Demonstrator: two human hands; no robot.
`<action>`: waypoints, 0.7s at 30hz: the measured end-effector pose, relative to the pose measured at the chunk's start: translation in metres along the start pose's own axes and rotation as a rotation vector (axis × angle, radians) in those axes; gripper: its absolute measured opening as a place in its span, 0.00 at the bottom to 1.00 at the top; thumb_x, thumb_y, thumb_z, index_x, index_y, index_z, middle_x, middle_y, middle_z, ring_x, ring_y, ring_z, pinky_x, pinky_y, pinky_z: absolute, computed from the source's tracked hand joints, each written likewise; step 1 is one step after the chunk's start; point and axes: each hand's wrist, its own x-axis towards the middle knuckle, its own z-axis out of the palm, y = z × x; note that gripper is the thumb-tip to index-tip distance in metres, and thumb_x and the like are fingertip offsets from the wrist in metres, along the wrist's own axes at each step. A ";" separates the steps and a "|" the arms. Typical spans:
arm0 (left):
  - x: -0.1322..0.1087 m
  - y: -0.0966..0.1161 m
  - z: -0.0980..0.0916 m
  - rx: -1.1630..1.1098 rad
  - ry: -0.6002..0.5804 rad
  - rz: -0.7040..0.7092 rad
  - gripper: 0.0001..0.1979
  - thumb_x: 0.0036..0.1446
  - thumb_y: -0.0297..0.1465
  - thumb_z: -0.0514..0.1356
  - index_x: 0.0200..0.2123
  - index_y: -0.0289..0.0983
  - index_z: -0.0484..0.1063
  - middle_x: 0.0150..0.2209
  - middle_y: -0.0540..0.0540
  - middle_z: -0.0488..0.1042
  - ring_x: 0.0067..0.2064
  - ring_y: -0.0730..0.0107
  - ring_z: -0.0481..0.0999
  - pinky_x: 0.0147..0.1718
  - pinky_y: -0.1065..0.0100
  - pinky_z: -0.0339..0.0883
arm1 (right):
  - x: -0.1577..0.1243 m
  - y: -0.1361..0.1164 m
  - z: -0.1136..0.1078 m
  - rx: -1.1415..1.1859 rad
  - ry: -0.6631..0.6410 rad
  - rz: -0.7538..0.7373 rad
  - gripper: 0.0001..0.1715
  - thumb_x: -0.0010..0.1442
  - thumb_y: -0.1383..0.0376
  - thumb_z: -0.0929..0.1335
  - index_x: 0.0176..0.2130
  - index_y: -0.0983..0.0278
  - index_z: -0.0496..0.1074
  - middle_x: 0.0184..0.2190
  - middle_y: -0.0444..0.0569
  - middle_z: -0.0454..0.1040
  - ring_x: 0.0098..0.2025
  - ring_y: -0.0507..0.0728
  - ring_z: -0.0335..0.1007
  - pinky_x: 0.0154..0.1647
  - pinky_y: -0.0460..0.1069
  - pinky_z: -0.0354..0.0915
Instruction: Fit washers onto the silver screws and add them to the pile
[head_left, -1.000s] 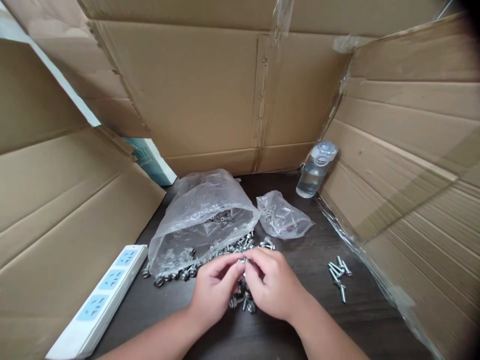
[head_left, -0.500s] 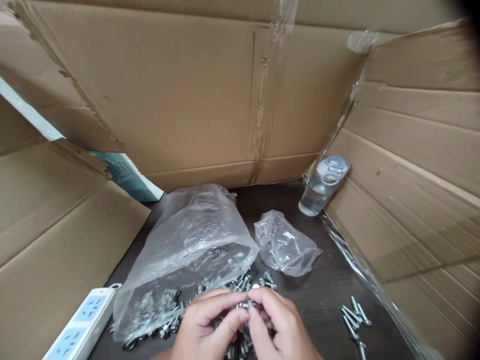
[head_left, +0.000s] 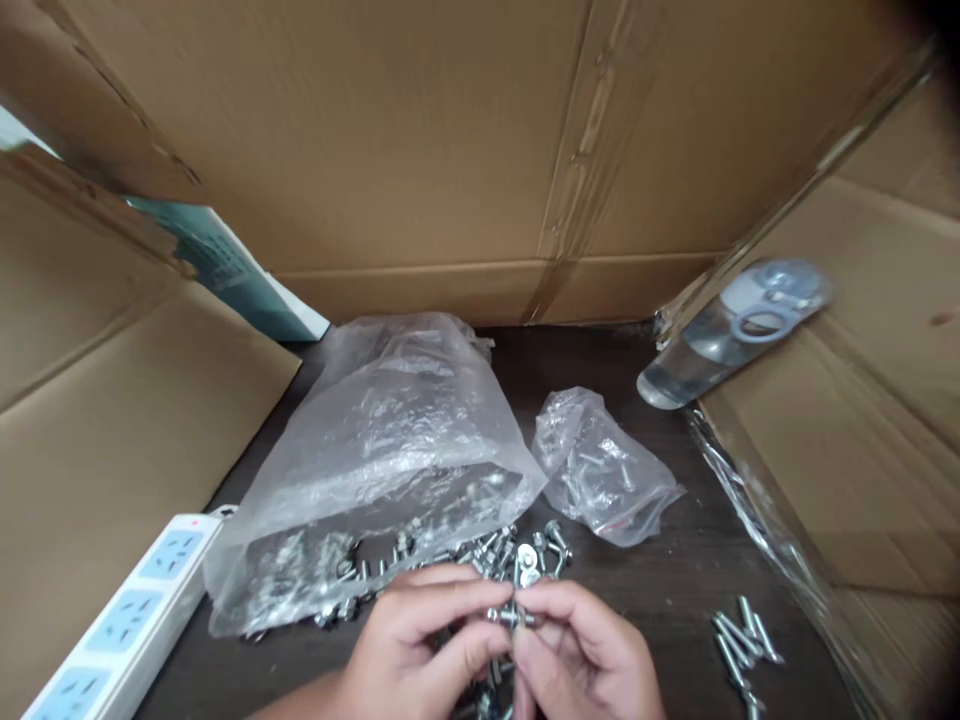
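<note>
Over the dark table, my left hand (head_left: 431,640) and my right hand (head_left: 589,645) meet at a small silver bolt (head_left: 504,616). The left thumb and index finger close around its left end, and the right thumb and fingertips pinch its right part. A washer or nut may be on the bolt, but it is too small to make out. Just beyond and beneath my fingers lies a pile of loose bolts (head_left: 491,550), with a shiny round washer (head_left: 527,558) among them. My palms hide part of the pile.
A large clear plastic bag (head_left: 405,400) with hardware lies open at left centre, a smaller bag of screws (head_left: 600,465) beside it. Several bolts (head_left: 739,640) lie apart at right. A power strip (head_left: 127,620), a water bottle (head_left: 724,335) and cardboard walls (head_left: 412,140) surround the table.
The view has tipped down and shifted, so the walls, bags and bottle sit differently in it. My hands have parted slightly, showing more of the bolt between the fingertips.
</note>
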 end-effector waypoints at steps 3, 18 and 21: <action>0.000 -0.002 0.001 -0.060 -0.007 -0.056 0.08 0.57 0.24 0.63 0.41 0.34 0.79 0.25 0.47 0.76 0.21 0.79 0.73 0.23 0.78 0.70 | 0.004 -0.014 -0.006 -0.080 -0.084 -0.133 0.06 0.64 0.67 0.67 0.42 0.65 0.73 0.21 0.45 0.71 0.20 0.50 0.70 0.22 0.42 0.68; -0.003 -0.008 -0.002 0.116 -0.162 0.113 0.20 0.58 0.22 0.61 0.55 0.35 0.71 0.35 0.43 0.78 0.33 0.74 0.77 0.34 0.77 0.73 | 0.010 -0.022 -0.024 -0.529 -0.187 -0.306 0.06 0.63 0.73 0.64 0.39 0.63 0.68 0.28 0.45 0.68 0.29 0.52 0.67 0.32 0.49 0.65; -0.001 -0.007 -0.004 0.143 -0.172 0.114 0.18 0.59 0.23 0.60 0.53 0.36 0.72 0.36 0.42 0.79 0.34 0.72 0.79 0.34 0.77 0.74 | 0.009 -0.022 -0.024 -0.530 -0.174 -0.255 0.05 0.64 0.71 0.63 0.38 0.63 0.68 0.27 0.46 0.69 0.28 0.52 0.67 0.31 0.49 0.65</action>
